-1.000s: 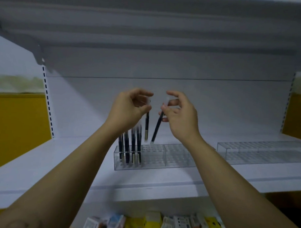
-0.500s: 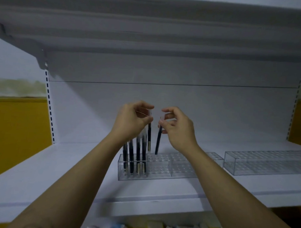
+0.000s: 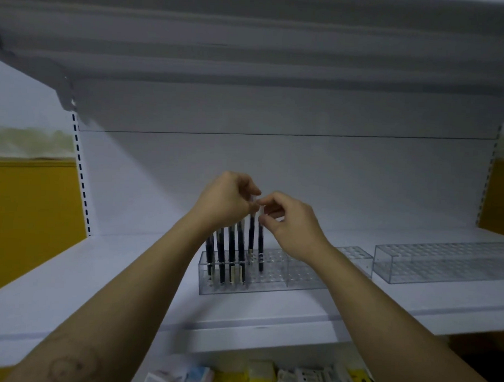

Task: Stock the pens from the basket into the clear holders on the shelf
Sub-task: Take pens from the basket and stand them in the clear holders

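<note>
Both hands are raised over the left end of a clear holder (image 3: pixel 279 280), which stands on the white shelf (image 3: pixel 99 285) near the middle of its length and a little back from the front edge. The left hand (image 3: pixel 227 201) is curled, thumb and fingertips pinched on the top of a dark pen (image 3: pixel 251 236). This pen hangs upright, with its pale lower tip at about the level of the holder's perforated top. Whether the tip has entered a hole I cannot tell.

The right hand (image 3: pixel 292 223) is just beside it, fingertips almost touching those of the left, and it pinches the top of a second dark pen (image 3: pixel 260 248). That one reaches lower, its end already down inside the holder.

Left of these two, a cluster of standing pens (image 3: pixel 228 253) fills the holder's left end, upright and close together, partly hidden behind the left wrist. The rest of the holder runs right under the right forearm.

A second clear holder (image 3: pixel 442 263) sits on the same shelf toward its right end, apart from the first by a small gap.

An upper shelf (image 3: pixel 250 48) overhangs the scene, a slotted upright (image 3: pixel 80 173) runs down at the back left corner and a yellow panel (image 3: pixel 30 211) lies beyond it. Below the front edge show small boxes (image 3: pixel 267 377), white and yellow.
</note>
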### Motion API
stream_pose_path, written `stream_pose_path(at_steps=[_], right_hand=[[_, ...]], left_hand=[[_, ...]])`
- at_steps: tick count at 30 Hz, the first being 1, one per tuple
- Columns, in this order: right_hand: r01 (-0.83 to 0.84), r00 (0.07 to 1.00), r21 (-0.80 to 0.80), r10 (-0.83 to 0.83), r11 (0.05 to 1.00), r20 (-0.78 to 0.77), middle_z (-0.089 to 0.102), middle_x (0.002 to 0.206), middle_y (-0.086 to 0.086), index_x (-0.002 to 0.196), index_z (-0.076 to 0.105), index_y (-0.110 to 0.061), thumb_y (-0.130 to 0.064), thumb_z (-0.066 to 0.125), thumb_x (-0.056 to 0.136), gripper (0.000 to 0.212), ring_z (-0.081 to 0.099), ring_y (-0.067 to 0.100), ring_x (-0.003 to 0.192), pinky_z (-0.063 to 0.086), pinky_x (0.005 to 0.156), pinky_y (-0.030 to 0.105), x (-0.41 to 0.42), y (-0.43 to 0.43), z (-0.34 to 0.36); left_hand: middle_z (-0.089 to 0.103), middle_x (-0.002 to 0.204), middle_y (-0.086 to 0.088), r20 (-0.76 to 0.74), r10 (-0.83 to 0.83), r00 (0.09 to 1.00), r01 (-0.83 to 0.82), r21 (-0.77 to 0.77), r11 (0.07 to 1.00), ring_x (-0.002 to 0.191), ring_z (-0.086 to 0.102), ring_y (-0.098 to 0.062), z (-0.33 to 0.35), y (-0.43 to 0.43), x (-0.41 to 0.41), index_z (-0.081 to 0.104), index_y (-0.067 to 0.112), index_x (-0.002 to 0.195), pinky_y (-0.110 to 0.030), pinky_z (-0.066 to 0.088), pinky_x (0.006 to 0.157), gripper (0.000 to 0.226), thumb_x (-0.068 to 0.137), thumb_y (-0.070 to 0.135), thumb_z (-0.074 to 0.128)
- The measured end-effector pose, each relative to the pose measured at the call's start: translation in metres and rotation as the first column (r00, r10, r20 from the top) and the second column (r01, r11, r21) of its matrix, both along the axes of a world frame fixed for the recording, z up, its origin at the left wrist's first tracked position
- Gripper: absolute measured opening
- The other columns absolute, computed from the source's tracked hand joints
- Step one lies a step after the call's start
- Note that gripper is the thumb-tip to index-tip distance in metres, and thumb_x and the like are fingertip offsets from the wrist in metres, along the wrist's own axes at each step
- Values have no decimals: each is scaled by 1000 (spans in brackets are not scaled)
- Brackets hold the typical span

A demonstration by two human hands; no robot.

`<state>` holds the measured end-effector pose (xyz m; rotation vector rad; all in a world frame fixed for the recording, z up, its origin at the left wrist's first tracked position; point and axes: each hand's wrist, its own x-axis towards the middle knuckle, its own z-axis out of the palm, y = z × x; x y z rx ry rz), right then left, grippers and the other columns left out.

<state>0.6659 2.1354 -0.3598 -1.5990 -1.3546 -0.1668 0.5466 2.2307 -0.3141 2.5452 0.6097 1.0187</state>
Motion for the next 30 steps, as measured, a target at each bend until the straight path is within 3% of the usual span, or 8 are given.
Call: stream_pose_path(at_steps=[8, 11, 13, 15, 17, 21, 25, 30], right_hand=[[-7, 1000, -57, 7, 998, 9, 62, 98, -8, 124, 58, -29, -19, 63, 91, 35, 61, 9, 90, 47, 76, 18, 1, -10, -6], [-1, 1000, -95, 3, 995, 19, 60, 99, -8, 129, 54, -30, -22, 60, 94, 37, 60, 10, 93, 43, 73, 14, 0, -13, -5], [8, 999, -130, -2, 991, 47, 58, 103, -7, 134, 50, -30, -23, 58, 95, 40, 59, 11, 96, 44, 77, 18, -1, -15, -4], [18, 997, -153, -7, 988, 72, 57, 108, -6, 139, 45, -31, -22, 56, 96, 46, 58, 12, 99, 48, 84, 25, -3, -17, -2], [31, 996, -161, -16, 987, 92, 57, 116, -4, 144, 37, -32, -23, 58, 95, 54, 56, 13, 103, 50, 91, 30, -4, -20, -1], [76, 986, -163, -50, 984, 156, 49, 134, -3, 148, 30, -31, -26, 61, 92, 64, 49, 14, 119, 43, 101, 32, -7, -34, 1], [150, 955, -178, -96, 972, 282, 39, 145, -3, 148, 27, -32, -31, 60, 92, 65, 39, 17, 131, 36, 108, 34, -7, -65, -9], [195, 944, -177, -137, 965, 299, 36, 147, -8, 147, 28, -35, -38, 63, 89, 68, 34, 15, 134, 32, 111, 33, -13, -113, -34]], left_hand=[[63, 84, 9, -77, 94, 993, -94, 6, 996, 80, 61, -8, 6, -3, 4, 62, 26, 89, -28, 52, 78, 16, 81, 21, 75], [65, 88, 5, -163, 123, 979, -129, -30, 991, 84, 62, -11, 5, -5, 3, 61, 25, 84, -29, 51, 78, 16, 79, 21, 76], [66, 94, 4, -201, 115, 973, -119, -11, 993, 86, 62, -10, 7, -8, 2, 61, 25, 84, -26, 49, 77, 14, 81, 19, 74], [66, 106, 6, -244, 126, 962, -118, 45, 992, 91, 61, -10, 10, -12, 0, 63, 26, 92, -25, 47, 81, 14, 83, 20, 72], [63, 119, 6, -274, 167, 947, -137, 123, 983, 105, 59, -13, 13, -17, -3, 64, 26, 107, -36, 43, 99, 25, 83, 26, 72], [52, 139, 7, -221, 192, 956, -138, 237, 962, 129, 46, -17, 12, -31, -19, 52, 27, 132, -45, 28, 115, 47, 87, 35, 66], [52, 139, 7, -151, 175, 973, -110, 364, 925, 129, 45, -18, -6, -48, -41, 51, 28, 134, -37, 29, 112, 47, 89, 36, 64], [56, 133, 4, -153, 23, 988, 41, 405, 913, 123, 49, -17, -44, -85, -41, 53, 25, 133, -32, 35, 105, 46, 89, 34, 63]])
